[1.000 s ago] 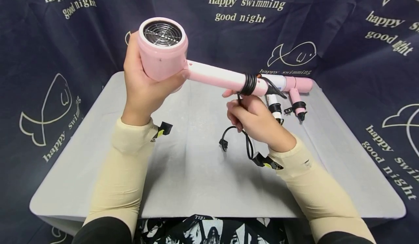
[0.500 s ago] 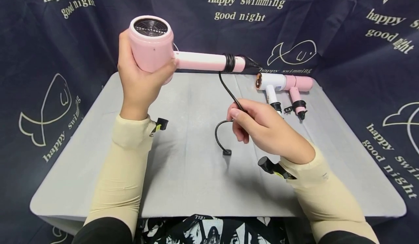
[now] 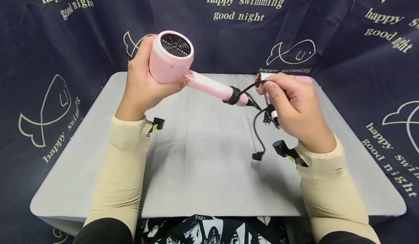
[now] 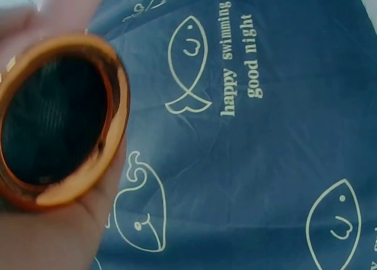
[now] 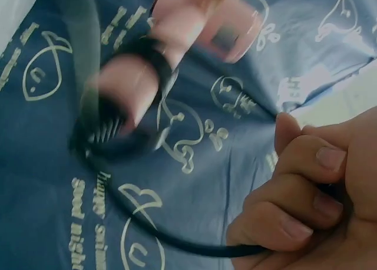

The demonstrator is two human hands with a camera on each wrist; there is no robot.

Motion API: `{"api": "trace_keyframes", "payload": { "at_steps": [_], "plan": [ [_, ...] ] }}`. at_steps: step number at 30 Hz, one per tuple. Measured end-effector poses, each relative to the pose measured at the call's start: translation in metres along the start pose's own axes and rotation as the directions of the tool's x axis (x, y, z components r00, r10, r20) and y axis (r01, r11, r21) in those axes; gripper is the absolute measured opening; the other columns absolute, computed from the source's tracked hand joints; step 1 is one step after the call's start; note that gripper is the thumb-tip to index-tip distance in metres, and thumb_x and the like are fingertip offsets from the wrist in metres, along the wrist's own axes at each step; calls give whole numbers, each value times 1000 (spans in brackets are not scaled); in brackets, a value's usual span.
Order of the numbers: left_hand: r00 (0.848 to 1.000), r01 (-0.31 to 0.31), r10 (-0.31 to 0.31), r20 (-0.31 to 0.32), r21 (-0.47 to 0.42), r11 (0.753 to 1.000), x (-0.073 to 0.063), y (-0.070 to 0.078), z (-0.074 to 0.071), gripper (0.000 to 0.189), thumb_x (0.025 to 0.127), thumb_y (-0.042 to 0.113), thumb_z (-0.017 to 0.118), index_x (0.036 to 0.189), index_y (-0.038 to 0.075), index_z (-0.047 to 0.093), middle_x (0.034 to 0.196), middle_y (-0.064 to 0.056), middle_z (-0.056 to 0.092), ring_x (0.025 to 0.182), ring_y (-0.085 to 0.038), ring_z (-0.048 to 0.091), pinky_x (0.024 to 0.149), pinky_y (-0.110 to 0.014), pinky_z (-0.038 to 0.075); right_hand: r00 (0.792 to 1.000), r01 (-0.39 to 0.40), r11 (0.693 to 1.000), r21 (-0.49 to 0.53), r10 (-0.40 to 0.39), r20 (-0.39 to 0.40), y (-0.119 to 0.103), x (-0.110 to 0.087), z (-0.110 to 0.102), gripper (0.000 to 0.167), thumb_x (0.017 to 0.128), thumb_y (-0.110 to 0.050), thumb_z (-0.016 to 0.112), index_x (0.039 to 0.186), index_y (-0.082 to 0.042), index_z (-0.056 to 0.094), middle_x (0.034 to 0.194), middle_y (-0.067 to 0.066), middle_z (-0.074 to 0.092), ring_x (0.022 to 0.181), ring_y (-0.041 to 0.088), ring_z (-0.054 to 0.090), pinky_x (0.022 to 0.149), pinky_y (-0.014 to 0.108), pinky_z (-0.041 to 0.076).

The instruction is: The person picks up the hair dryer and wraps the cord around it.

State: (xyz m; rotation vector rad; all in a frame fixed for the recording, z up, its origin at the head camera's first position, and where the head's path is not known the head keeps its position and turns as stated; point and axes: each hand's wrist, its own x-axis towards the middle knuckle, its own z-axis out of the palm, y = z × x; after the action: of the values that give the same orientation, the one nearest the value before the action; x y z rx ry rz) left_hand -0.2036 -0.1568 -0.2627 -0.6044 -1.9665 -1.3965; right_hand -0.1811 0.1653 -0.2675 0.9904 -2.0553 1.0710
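Note:
My left hand [image 3: 139, 80] holds a pink hair dryer [image 3: 168, 66] by its barrel, above the table, with the round intake grille tilted up toward me. Its copper-rimmed outlet [image 4: 115, 134] fills the left side of the left wrist view. The handle [image 3: 211, 84] slants down to the right, with loops of black cord [image 3: 233, 95] wound round its lower part. My right hand [image 3: 298, 109] pinches the cord to the right of the handle. From that hand a loose length hangs down, ending in a black plug [image 3: 257, 156]. The handle looks blurred in the right wrist view.
Behind my right hand, a white hair dryer [image 3: 258, 81] and a pink hair dryer [image 3: 303, 79] lie at the table's back right, mostly hidden. Another plug [image 3: 267, 119] shows beside them. The grey table [image 3: 203, 186] ends before a dark blue printed curtain [image 3: 203, 36].
The right hand has drawn the cord away from the handle, first down, then up and right. The left hand has lifted and tilted the hair dryer, then brought it lower with the handle sloping down.

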Motion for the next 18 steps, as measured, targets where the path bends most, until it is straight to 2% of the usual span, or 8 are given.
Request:
{"api": "trace_keyframes", "payload": {
  "at_steps": [5,7,9,11,14,18],
  "plan": [
    [987,-74,93,129,-145,987,-1,0,-4,80,57,-2,93,130,2,61,119,-6,70,109,-22,62,98,-33,49,999,-41,999,-11,41,-22,13,3,-4,15,98,1,64,90,1,76,84,-10,72,65,2,52,62,19,41],
    [977,-110,142,158,-193,975,-1,1,-5,83,54,-4,93,130,-3,59,119,-8,69,111,-25,61,101,-35,49,997,-72,997,-5,72,-23,19,1,-3,13,97,1,67,90,-1,78,84,-10,73,68,3,55,64,19,44],
    [969,-144,187,161,-243,959,-1,3,-6,86,51,-7,94,129,-8,58,117,-9,69,112,-28,60,103,-37,48,995,-103,994,30,104,-10,25,0,0,11,95,2,69,90,-2,78,83,-5,72,66,5,53,63,19,43],
    [965,-176,221,141,-278,944,-1,5,-6,88,48,-7,94,128,-11,57,116,-6,69,112,-29,60,105,-38,48,991,-133,989,66,132,19,31,-1,3,11,95,1,69,90,-3,78,82,-2,69,63,7,50,60,20,42],
    [964,-213,254,76,-349,913,-2,8,-6,87,46,-8,92,125,-12,57,114,-5,69,111,-33,61,106,-40,47,982,-180,978,110,171,83,37,-3,10,11,97,-2,68,91,-5,76,81,-1,63,65,10,47,59,22,40],
    [972,-229,231,-52,-450,863,-3,9,-5,83,44,-8,89,123,-7,60,110,-11,69,107,-37,63,104,-42,49,962,-214,970,118,188,200,39,-5,22,18,103,-13,62,90,-12,75,79,-3,61,70,12,51,64,24,42]
  ]
}}
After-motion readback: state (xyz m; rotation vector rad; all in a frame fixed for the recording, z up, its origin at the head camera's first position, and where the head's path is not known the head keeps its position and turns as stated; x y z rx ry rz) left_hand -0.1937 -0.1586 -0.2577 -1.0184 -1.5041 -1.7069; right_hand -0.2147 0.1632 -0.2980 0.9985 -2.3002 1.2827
